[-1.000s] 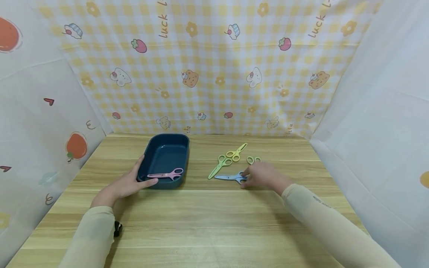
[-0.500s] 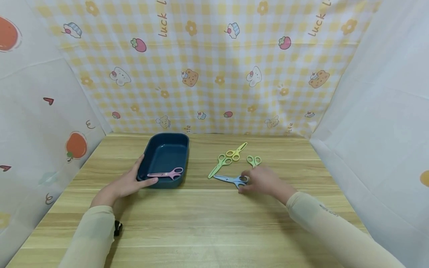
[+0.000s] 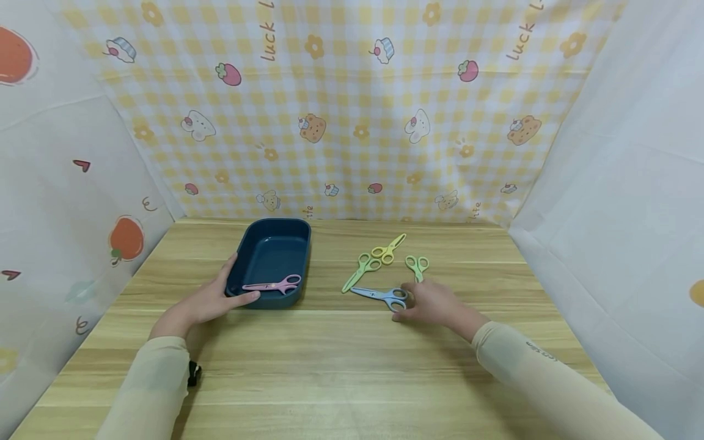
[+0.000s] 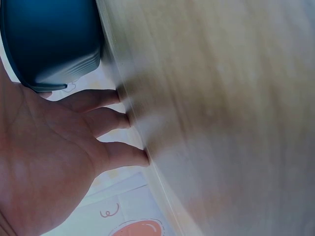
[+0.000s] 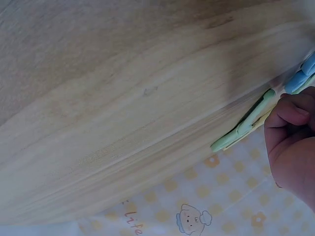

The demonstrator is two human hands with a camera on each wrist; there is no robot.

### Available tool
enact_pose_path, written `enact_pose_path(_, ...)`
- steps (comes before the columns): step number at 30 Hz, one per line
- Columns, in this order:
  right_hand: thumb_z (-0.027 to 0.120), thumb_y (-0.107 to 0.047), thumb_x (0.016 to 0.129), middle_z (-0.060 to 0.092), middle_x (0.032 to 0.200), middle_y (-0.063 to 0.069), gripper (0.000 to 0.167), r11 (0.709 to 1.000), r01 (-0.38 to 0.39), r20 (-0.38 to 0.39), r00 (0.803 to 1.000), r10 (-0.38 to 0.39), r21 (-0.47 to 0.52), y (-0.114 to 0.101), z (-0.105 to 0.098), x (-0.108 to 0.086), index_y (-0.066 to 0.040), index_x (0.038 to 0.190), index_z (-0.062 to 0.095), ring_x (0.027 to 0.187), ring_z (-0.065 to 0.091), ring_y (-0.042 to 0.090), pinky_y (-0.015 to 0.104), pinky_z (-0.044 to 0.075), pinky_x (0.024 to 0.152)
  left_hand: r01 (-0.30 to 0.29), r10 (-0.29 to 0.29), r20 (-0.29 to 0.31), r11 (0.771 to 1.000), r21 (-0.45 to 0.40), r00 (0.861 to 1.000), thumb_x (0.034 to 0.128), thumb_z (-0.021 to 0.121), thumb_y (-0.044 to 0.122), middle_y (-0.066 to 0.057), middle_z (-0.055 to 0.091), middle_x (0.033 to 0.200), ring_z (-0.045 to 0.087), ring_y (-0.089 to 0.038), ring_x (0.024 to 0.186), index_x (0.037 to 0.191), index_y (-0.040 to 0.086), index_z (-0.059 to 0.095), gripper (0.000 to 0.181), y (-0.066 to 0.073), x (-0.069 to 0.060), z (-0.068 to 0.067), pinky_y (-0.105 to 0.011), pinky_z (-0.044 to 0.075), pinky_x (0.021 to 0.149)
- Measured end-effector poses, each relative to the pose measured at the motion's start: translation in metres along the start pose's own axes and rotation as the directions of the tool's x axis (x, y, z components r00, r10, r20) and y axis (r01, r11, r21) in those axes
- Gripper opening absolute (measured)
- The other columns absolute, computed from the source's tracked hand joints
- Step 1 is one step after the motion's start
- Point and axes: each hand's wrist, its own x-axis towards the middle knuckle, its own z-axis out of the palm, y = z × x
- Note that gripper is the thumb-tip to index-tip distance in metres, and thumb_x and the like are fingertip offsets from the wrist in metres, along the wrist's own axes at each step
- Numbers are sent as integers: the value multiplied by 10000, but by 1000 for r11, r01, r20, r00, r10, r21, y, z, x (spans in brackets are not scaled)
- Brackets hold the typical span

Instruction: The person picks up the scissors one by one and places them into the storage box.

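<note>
A dark blue box point(image 3: 277, 304) stands at the left with pink scissors point(image 3: 280, 285) lying across its near end. My left hand point(image 3: 206, 301) rests at its near left corner, thumb along the front wall. In the left wrist view its other fingers reach down to the table. At the right, my right hand point(image 3: 434, 302) has thumb and fingers on either side of the handle loops of blue scissors point(image 3: 379, 295), which lie on the table. Its fingers look curled in the right wrist view. Green scissors point(image 3: 416, 266) lie just beyond that hand, their blades partly hidden.
Another pair of green scissors point(image 3: 362, 272) and yellow scissors point(image 3: 389, 249) lie on the wooden table point(image 3: 330, 373) behind the blue pair. A yellow checked cloth point(image 3: 352, 159) hangs along the back edge, with white sheets at both sides.
The right hand has shifted slightly toward the person, and the blue scissors have turned a little, handles nearer. More of the far green scissors shows. The left hand and box have stayed put.
</note>
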Motion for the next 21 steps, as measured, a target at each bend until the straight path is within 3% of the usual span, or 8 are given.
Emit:
enact_pose_path(7,832,-573,868,556,697,-61,721,999,-12,18,1000,11,45,2,-2,-1,-69,1367,702,639,485,119,298,366,565,-1,1,3,1000,-17,1000,947,640,729,-400,63,1726,250,-685,1514,1675,279,-258,1240,1,1,0,-812,354,1118)
enact_pose_path(14,864,-532,844,465,651,-85,454,998,10,-6,1000,-9,64,1,-3,-1,-124,1000,739,595,414,101,287,297,525,8,-8,5,1000,-6,1000,946,633,737,-407,71,1721,263,-686,1509,1676,266,-257,1244,1,0,0,-811,365,1109)
enact_pose_path(21,876,-545,817,466,636,-71,561,999,33,-40,999,-32,28,0,-2,-3,-71,1096,762,569,404,105,284,292,509,9,-9,5,1000,0,1000,947,626,742,-406,79,1721,284,-688,1499,1678,267,-252,1237,1,-1,0,-809,374,1102)
